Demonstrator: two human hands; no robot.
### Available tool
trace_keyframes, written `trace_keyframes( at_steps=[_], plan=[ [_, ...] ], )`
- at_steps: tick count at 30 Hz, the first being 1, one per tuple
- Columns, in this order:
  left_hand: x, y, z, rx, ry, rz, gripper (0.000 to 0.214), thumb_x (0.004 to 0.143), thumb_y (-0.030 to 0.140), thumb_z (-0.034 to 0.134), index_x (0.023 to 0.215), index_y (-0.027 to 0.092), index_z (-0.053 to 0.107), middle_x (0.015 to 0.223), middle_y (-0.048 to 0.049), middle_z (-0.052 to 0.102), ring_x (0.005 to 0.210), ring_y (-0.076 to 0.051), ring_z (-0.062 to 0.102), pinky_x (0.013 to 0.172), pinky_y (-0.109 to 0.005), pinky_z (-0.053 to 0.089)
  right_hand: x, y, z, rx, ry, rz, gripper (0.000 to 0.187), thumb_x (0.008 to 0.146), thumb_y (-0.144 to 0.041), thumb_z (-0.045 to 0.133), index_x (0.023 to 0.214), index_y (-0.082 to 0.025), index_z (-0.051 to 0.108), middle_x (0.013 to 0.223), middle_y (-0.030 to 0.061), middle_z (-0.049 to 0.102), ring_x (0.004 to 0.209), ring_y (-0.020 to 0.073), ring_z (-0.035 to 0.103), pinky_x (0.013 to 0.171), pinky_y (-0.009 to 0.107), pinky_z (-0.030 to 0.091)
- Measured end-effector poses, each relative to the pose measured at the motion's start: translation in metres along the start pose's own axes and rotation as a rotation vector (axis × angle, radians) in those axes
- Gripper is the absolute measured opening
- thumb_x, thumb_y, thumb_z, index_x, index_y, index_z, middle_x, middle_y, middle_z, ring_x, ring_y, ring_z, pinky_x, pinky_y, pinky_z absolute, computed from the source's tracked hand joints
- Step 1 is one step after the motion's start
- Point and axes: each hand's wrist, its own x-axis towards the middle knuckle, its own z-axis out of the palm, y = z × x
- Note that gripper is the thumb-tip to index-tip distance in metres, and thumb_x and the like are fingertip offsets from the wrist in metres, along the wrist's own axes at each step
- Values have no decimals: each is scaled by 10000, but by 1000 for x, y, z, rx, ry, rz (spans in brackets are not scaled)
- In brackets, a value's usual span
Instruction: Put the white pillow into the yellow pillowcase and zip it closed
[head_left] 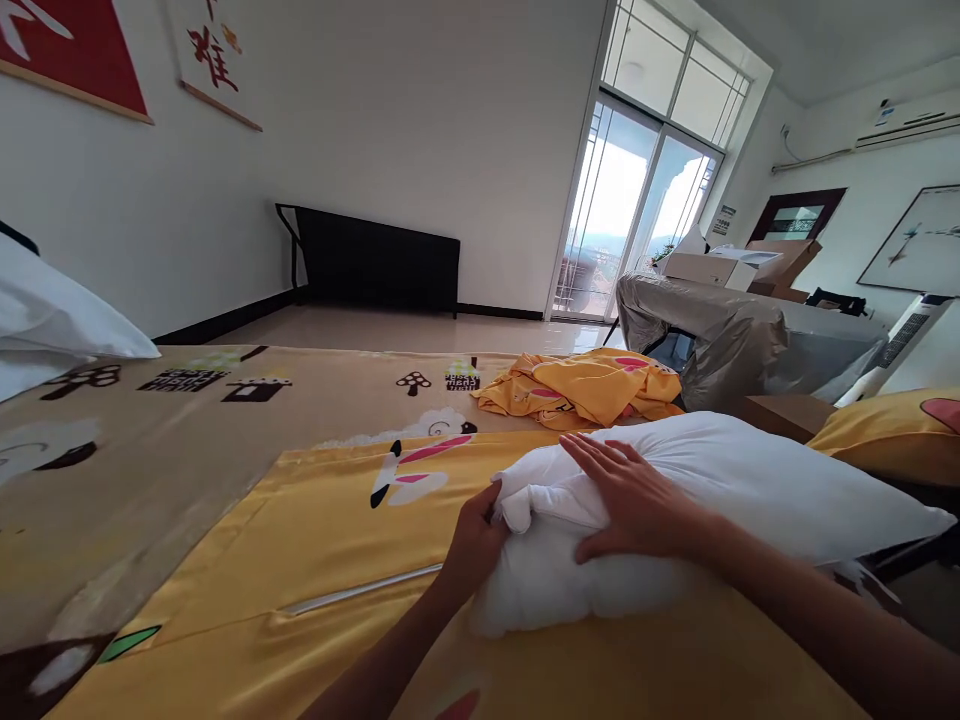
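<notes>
A plump white pillow (720, 470) lies across the right front, its near end folded over. My left hand (478, 535) grips the pillow's left corner, fingers closed on the cloth. On top of the folded part rests my right hand (637, 500), open, with its fingers spread and pressed flat against the white fabric. Beneath the pillow and to its left a yellow pillowcase (337, 520) with a rabbit print is spread out. A long slit (360, 590) with a pale edge runs along it, beside my left forearm.
A beige patterned blanket (225, 480) covers the bed. Crumpled yellow fabric (585, 385) lies beyond the pillow, and a yellow pillow (892, 430) sits at right. Another white pillow (67, 310) is at far left. A plastic-covered piece of furniture (697, 310) carries boxes (712, 270).
</notes>
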Motion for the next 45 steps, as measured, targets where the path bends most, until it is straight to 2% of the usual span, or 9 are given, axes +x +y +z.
trace_keyframes(
  at_steps=[6, 10, 14, 18, 21, 25, 33, 38, 45],
  plan=[
    [0, 3, 1, -33, -59, -26, 361, 646, 363, 634, 909, 116, 648, 819, -36, 638, 776, -177, 534, 643, -233, 431, 61, 42, 11, 145, -243, -28, 1200, 529, -630, 730, 1485, -192, 152, 1523, 134, 226, 1389, 324, 212, 1112, 477, 140],
    [-2, 11, 4, 136, -134, 30, 239, 660, 344, 626, 733, 119, 592, 694, 4, 532, 688, -130, 453, 589, -207, 376, 69, 45, 23, 197, -335, -108, 875, 493, -578, 779, 1241, -210, 516, 1260, 114, 563, 1171, 317, 491, 1005, 440, 311],
    [-4, 31, 0, 340, -197, 40, 207, 697, 325, 599, 759, 132, 559, 706, 14, 520, 681, -122, 439, 584, -204, 362, 53, 45, 34, 292, -177, -152, 496, 550, -502, 769, 885, -182, 591, 907, 50, 647, 863, 236, 590, 786, 337, 411],
    [-1, 58, -18, 433, -439, 38, 397, 654, 354, 684, 987, 164, 582, 927, -25, 622, 877, -191, 537, 776, -261, 434, 23, 37, 38, 388, -8, -163, 361, 639, -399, 700, 883, -178, 551, 845, 20, 640, 795, 196, 587, 747, 299, 381],
    [-4, 55, -34, 270, -530, -21, 451, 766, 447, 557, 1133, 186, 544, 1172, -82, 583, 1073, -227, 534, 897, -314, 431, -2, 25, 34, 377, 61, -180, 223, 674, -299, 619, 848, -183, 540, 830, 13, 642, 778, 182, 580, 748, 292, 358],
    [-31, 16, -42, 500, -238, -148, 296, 811, 357, 411, 857, 137, 603, 879, -106, 646, 867, -238, 600, 792, -360, 461, -33, 10, 20, 275, 138, -196, 86, 670, -231, 528, 640, -185, 463, 618, -23, 550, 633, 132, 508, 687, 273, 321],
    [-83, -21, -23, 1248, -371, 157, 329, 848, 218, 389, 1117, 190, 576, 1222, -113, 552, 1160, -253, 450, 1030, -426, 285, -60, 15, -59, 184, 274, -176, 123, 708, -201, 496, 596, -189, 446, 670, 5, 586, 691, 145, 516, 722, 285, 336],
    [-70, -18, -11, 1281, -382, 100, 370, 821, 301, 459, 1167, 194, 536, 1226, -116, 536, 1144, -280, 444, 979, -442, 318, -59, 14, -92, -6, 356, -134, 95, 678, -169, 511, 593, -191, 474, 655, 10, 601, 696, 156, 514, 708, 288, 305],
    [-72, -6, -13, 1026, -436, 15, 163, 800, 265, 437, 832, 187, 576, 913, -45, 626, 832, -182, 537, 756, -284, 392, -52, 7, -91, -186, 323, -28, 93, 591, -121, 519, 647, -193, 537, 718, 25, 647, 757, 189, 544, 709, 309, 290]
  ],
)
